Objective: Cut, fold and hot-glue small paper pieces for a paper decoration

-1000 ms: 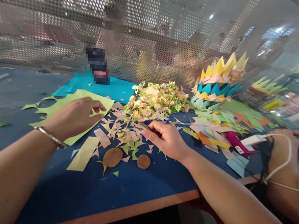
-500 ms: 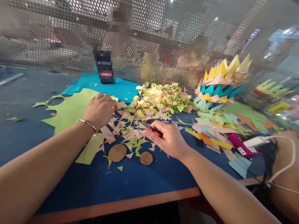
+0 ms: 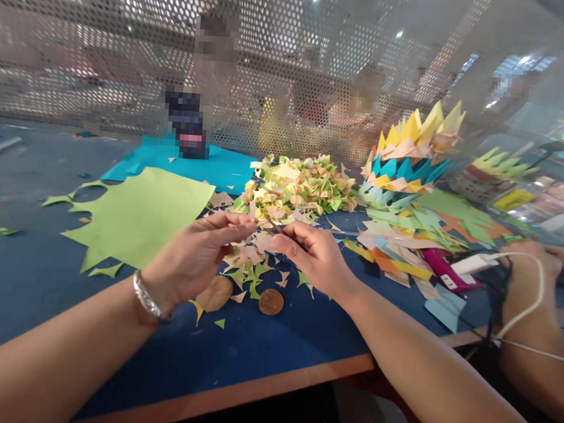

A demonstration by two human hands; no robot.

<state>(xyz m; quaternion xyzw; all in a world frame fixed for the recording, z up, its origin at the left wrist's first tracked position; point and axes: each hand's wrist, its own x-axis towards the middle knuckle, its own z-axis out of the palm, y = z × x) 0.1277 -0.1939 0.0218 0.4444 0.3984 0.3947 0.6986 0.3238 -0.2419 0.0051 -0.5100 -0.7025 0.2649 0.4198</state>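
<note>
My left hand [image 3: 197, 250] is closed in a pinch on a small piece of pale paper [image 3: 252, 211], above the scraps. Close beside it, my right hand [image 3: 315, 256] is wrapped round what look like small dark scissors [image 3: 277, 228]. Their tip points at the left fingertips, and the handles are mostly hidden. Below the hands lie pink and green paper scraps [image 3: 253, 267] and two brown discs, the left disc [image 3: 216, 294] partly behind my left hand and the right disc [image 3: 271, 301] in full view. A large light-green sheet [image 3: 141, 214] with scalloped cut edges lies to the left.
Behind the hands rises a heap of small cut papers [image 3: 303, 187]. A blue sheet [image 3: 227, 169] and a blurred phone [image 3: 188, 127] stand near the mesh screen [image 3: 143, 47]. Rightward are a spiky paper stack [image 3: 406, 162], a magenta device [image 3: 444, 271], a white cable [image 3: 542, 281] and another person's arm [image 3: 529, 306].
My left hand has lifted from the green sheet's edge and moved right, now pinching a pale paper piece near the right hand. The right hand has stayed nearly in place.
</note>
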